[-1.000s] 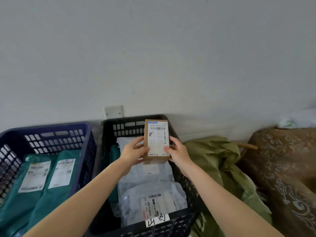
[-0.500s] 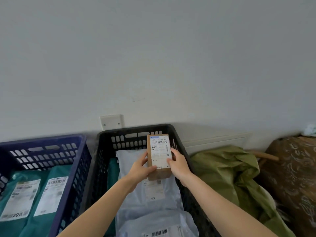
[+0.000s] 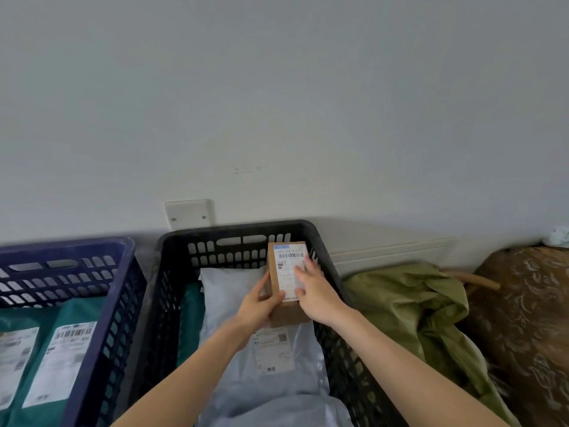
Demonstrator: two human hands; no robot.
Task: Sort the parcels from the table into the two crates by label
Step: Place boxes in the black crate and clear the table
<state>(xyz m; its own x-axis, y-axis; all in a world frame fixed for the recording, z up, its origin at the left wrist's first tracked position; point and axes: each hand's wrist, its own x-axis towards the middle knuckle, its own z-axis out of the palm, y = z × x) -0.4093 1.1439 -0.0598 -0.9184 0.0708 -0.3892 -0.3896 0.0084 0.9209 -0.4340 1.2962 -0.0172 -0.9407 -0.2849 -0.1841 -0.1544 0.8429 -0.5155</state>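
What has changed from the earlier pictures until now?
The brown cardboard box with a white label has gone down into the black plastic crate, above the white plastic mailer bag. The right hand has slid from the box's edge onto the label; the left hand still grips its left side. Nothing else moved.

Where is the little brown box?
Head view, centre: left hand grips the brown box, right hand rests on it, in the black crate over a pale bag.

A plain pale wall carries a white switch plate, with patterned brown upholstery at right.
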